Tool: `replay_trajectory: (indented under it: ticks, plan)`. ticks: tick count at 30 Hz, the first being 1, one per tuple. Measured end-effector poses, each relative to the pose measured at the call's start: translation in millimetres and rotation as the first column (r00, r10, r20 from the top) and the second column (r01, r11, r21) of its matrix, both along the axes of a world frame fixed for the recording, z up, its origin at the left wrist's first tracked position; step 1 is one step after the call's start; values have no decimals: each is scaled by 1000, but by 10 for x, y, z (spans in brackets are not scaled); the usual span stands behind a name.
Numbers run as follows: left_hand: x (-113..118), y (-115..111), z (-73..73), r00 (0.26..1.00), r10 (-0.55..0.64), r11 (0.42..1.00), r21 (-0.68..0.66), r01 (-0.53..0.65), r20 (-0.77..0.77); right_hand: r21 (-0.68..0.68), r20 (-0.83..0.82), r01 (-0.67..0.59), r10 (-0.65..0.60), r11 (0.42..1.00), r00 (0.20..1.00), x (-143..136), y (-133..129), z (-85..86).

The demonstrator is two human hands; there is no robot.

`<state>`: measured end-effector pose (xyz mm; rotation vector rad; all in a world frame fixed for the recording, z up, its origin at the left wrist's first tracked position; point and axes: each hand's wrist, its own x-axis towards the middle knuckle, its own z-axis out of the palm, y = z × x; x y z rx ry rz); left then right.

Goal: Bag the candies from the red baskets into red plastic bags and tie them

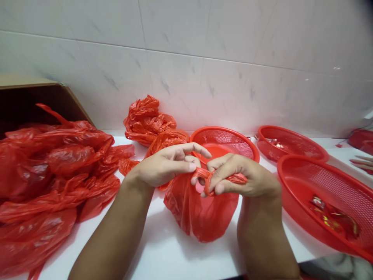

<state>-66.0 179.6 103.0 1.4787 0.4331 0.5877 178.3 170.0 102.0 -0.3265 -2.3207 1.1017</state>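
A red plastic bag (204,216) hangs below both hands, bulging at its bottom and gathered at the top. My left hand (171,163) pinches one twisted handle of the bag between thumb and fingers, its index finger stretched out above. The other twisted strand is gripped by my right hand (241,175), thumb pressed against the fingers. Between the two hands the strands cross in a loop. What lies inside the bag cannot be made out.
Filled red bags (58,171) are heaped at left before a cardboard box (77,103). Crumpled red bags (148,120) lie by the wall. Red mesh baskets stand behind (250,149) and at right (287,175), one holding shiny wrapped pieces (332,217). Another person's hand (363,163) shows at far right.
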Motion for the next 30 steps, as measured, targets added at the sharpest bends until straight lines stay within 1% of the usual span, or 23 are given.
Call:
replay_trajectory:
  ticks: [1, 3, 5, 8, 10, 12, 16, 17, 18, 19, 22, 25, 27, 30]
  plan:
    - [14, 7, -16, 999, 18, 999, -31, -18, 26, 36, 37, 48, -50, 998, 998, -8, -31, 12]
    - [44, 6, -44, 997, 82, 996, -22, -82, 8, 137, 106, 190, -205, 972, 973, -33, -98, 25]
    - [64, -6, -55, 983, 169, 984, 66, -165, -67, 262, 141, 335, -379, 905, 915, -69, -150, 18]
    - [65, -31, -29, 939, 311, 928, 259, -267, -147, 412, 117, 482, -570, 773, 814, -136, -167, -26]
    - [45, -44, 1, 912, 380, 879, 367, -304, -156, 471, 71, 536, -636, 701, 769, -177, -136, -62]
    - [17, -46, 19, 895, 420, 841, 435, -321, -152, 498, 3, 577, -666, 647, 746, -205, -91, -90]
    - [-11, -24, -2, 853, 511, 773, 490, -403, -106, 519, -195, 682, -705, 516, 682, -231, -29, -107]
    - [-2, -21, -13, 844, 528, 764, 487, -423, -95, 520, -222, 693, -704, 499, 674, -241, -27, -105]
    - [13, -20, -23, 838, 538, 760, 478, -439, -86, 520, -224, 690, -699, 503, 679, -256, -31, -101]
    - [33, -21, -31, 838, 541, 761, 467, -451, -72, 517, -205, 675, -689, 527, 695, -276, -39, -98]
    - [100, -32, -40, 837, 547, 760, 419, -497, 1, 477, -113, 618, -654, 625, 748, -349, -69, -93]
    - [132, -39, -36, 838, 543, 765, 379, -521, 58, 422, -48, 578, -619, 699, 784, -386, -85, -96]
    - [129, -35, -35, 845, 532, 770, 380, -513, 62, 390, -17, 556, -598, 734, 801, -376, -87, -95]
    - [105, -17, -39, 859, 509, 770, 416, -485, 59, 362, 14, 529, -571, 768, 821, -331, -88, -79]
